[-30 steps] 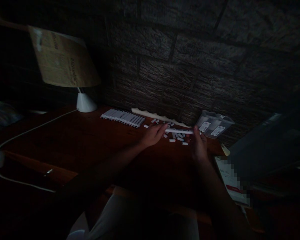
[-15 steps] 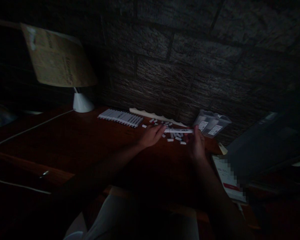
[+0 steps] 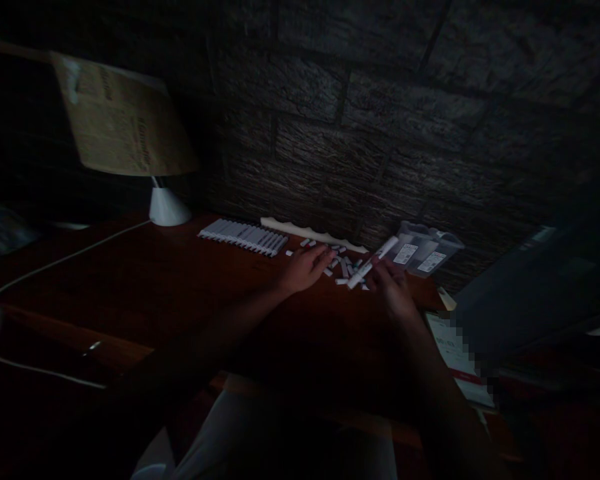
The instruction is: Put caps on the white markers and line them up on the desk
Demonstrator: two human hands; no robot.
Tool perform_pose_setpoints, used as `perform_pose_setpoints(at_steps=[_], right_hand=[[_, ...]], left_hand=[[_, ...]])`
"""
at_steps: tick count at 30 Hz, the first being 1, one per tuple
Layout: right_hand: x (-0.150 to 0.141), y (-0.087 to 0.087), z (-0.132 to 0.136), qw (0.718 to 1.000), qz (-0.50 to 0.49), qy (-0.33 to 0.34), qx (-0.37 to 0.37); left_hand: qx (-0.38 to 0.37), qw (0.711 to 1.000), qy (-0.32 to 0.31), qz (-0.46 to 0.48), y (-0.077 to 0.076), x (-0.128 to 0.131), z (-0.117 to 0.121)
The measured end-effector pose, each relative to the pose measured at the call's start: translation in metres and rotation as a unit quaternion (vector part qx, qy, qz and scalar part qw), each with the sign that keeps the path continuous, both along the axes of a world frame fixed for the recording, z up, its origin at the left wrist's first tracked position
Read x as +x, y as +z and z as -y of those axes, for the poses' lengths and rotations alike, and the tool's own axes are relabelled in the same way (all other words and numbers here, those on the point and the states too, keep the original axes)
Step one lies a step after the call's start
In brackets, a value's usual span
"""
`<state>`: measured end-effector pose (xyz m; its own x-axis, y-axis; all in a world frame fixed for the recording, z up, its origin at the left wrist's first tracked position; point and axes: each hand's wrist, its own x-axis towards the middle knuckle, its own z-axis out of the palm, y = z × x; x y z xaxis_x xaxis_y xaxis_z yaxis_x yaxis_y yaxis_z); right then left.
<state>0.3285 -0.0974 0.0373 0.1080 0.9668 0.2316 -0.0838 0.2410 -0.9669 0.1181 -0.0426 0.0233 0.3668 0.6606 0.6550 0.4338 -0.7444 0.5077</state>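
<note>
A white marker (image 3: 364, 272) is pinched in my right hand (image 3: 394, 288), tilted with its upper end pointing towards the back right. My left hand (image 3: 305, 270) is over the desk to the left of it, fingers stretched forward and apart from the marker. I see nothing held in it. Small white marker caps (image 3: 345, 268), some with coloured ends, lie scattered between and beyond my hands; my fingers hide part of them. Farther left, a row of white markers (image 3: 245, 237) lies side by side on the desk.
Clear plastic cases (image 3: 423, 250) with labels stand behind my right hand. A wavy pale strip (image 3: 310, 232) runs along the stone wall. A lamp (image 3: 167, 207) stands at the back left of the wooden desk (image 3: 190, 293). A printed booklet (image 3: 455, 353) lies at the right edge.
The marker has swung from level to a steep tilt in my right hand. My left hand has let go of its end, and its fingers have straightened.
</note>
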Motion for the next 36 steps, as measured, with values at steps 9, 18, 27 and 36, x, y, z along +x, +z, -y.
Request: perform_pose_setpoints(at_steps=[9,18,27,36], right_hand=[[-0.008,-0.006,0.006,0.980,0.142,0.109,-0.088],[0.003,0.005,0.002,0.985,-0.085,0.041,-0.141],[0.005,0.005,0.002,0.993,-0.101,0.040,-0.051],[-0.006,-0.004,0.008,0.974,0.081,0.186,-0.100]], left_hand=[[-0.016,0.998,-0.031,0.046,0.002,-0.002,-0.003],[-0.016,0.997,0.017,0.070,0.004,-0.003,-0.001],[0.010,0.992,0.079,0.102,0.000,-0.003,-0.008],[-0.087,0.963,0.069,0.244,-0.008,-0.001,-0.026]])
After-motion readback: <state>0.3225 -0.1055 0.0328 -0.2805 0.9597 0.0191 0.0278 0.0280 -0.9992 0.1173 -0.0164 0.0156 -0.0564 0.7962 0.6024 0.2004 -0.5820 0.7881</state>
